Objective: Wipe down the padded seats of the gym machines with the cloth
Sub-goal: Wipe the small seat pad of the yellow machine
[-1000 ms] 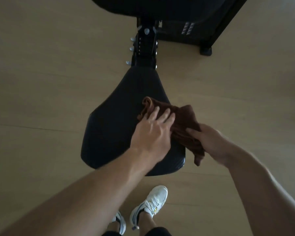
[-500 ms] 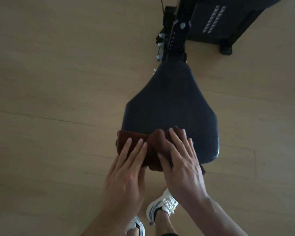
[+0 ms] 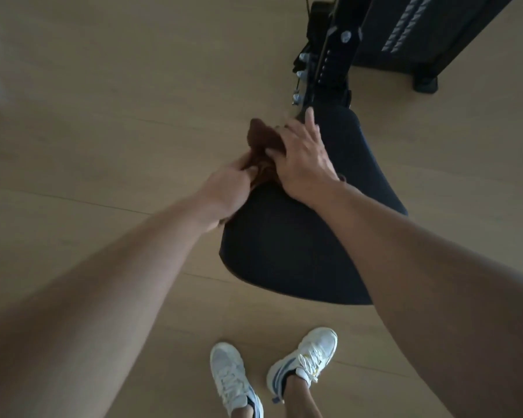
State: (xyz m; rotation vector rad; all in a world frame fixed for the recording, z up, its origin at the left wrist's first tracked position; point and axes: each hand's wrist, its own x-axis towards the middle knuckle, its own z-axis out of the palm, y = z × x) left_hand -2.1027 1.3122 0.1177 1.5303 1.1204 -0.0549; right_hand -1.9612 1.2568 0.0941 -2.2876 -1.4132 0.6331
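Observation:
A black padded seat (image 3: 308,248) of a gym machine fills the middle of the view, wide end toward me. A brown cloth (image 3: 261,140) lies bunched on the seat's left edge near its narrow far end. My right hand (image 3: 302,158) presses flat on the cloth, fingers spread toward the seat post. My left hand (image 3: 227,188) pinches the near end of the cloth at the seat's left side, fingers closed on it. Most of the cloth is hidden under the two hands.
The black seat post (image 3: 329,58) with adjustment holes and silver knobs rises behind the seat. The dark machine frame (image 3: 429,37) and its foot (image 3: 424,82) stand at the top right. Light wooden floor (image 3: 103,116) lies all around. My white shoes (image 3: 302,360) stand just below the seat.
Both hands and the cloth have gone from the seat's near wide edge up along its left side toward the narrow end. My left hand changed from flat to pinching the cloth.

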